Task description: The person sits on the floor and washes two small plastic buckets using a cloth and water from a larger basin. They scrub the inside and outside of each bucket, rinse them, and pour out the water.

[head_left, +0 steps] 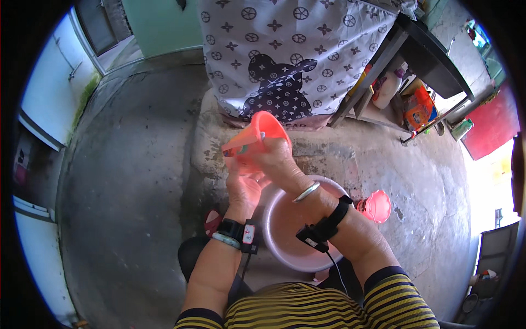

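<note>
Above the basin, between both hands: an orange plastic cup [257, 137], tilted, mouth turned up and away. Right hand [276, 159] closed around the cup's near side, fingers wrapped onto its wall. Left hand [244, 186] just below, cupped under the cup's lower end and touching it; fingers curled, though how firmly it grips cannot be told. Silver bangle [306, 192] on the right wrist, a black strap with a small device [323, 227] further up the forearm. Black band [236, 230] with a pale bracelet on the left wrist. Directly under the right forearm, a round pale basin [285, 225] on the concrete floor [131, 181]. Right of the right forearm, near the basin's rim, a second pinkish-red cup [377, 206]. Beyond the hands, a patterned cloth cover [285, 55]; further right, a dark table [433, 55] with a white bottle [388, 88] and an orange packet [419, 108] beneath.
</note>
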`<state>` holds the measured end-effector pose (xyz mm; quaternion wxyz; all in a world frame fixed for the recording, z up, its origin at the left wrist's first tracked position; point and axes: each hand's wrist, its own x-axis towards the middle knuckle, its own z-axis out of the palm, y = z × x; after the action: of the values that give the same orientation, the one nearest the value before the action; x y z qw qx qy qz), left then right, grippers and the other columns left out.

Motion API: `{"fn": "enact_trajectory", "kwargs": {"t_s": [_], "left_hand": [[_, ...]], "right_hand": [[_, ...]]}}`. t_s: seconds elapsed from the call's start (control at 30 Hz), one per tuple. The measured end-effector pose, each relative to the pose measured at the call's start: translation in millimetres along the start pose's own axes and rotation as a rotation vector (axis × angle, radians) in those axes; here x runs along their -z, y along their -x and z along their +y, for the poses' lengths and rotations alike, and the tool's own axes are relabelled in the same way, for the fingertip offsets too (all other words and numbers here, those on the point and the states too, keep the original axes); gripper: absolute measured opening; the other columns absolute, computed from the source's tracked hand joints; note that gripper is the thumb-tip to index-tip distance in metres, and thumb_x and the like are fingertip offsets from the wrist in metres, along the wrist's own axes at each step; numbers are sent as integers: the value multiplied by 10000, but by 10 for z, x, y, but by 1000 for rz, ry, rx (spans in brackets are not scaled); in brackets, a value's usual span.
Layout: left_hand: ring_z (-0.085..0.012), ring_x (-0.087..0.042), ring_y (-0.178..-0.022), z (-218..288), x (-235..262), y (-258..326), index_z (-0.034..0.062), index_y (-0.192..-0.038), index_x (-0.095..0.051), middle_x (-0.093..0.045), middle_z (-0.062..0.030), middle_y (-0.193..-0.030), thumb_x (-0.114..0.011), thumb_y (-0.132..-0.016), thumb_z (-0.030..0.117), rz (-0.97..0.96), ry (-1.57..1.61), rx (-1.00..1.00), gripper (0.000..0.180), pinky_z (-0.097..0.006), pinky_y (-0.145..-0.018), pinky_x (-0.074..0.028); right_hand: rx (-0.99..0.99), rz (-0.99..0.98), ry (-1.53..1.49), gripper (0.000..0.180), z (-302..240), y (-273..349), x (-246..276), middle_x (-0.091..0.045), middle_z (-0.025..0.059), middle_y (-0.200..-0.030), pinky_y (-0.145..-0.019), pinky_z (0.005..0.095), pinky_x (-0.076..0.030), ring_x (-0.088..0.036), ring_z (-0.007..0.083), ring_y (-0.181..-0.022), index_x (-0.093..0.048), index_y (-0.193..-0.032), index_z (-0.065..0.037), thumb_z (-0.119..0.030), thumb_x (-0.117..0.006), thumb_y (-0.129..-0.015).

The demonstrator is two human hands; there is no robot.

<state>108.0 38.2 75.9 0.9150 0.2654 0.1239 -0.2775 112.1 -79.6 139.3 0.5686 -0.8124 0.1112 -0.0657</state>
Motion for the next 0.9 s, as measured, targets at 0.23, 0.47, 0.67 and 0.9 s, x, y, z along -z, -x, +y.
{"fn": "enact_trajectory", "kwargs": {"t_s": [0.23,0.47,0.67,0.9], "left_hand": [[-224,-633,-1183,41,110,-212,112,-1328,-606,-648,-51,-1307,-497,-1021,589,46,137,-201,578,-403,-1020,-520],[-258,-630,-1089,161,124,-215,181,-1376,-539,-589,-45,-1306,-676,-907,609,200,144,-170,649,-477,-929,-562],[-266,-558,-1216,-15,94,-277,192,-1405,-501,-541,-30,-1356,-755,-865,572,126,170,9,708,-468,-984,-528],[-271,-518,-1316,-169,10,-132,167,-1405,-524,-548,-42,-1394,-694,-929,504,75,-27,-42,608,-489,-1072,-458]], "right_hand": [[268,-232,302,350,133,117,14,-696,267,-886,-781,495,-540,-691,431,-849,-700,-933,33,-277,-724,-774],[990,-77,1049,192,340,89,569,-647,122,-1283,-912,444,-529,-658,316,-1094,-703,-975,-45,-117,-654,-804],[637,-149,745,262,630,91,268,-666,129,-1072,-887,461,-536,-636,361,-1014,-694,-1019,-56,-89,-654,-762],[493,-130,848,311,529,14,121,-661,130,-973,-821,475,-537,-645,373,-912,-674,-1005,-76,-142,-752,-711]]}}
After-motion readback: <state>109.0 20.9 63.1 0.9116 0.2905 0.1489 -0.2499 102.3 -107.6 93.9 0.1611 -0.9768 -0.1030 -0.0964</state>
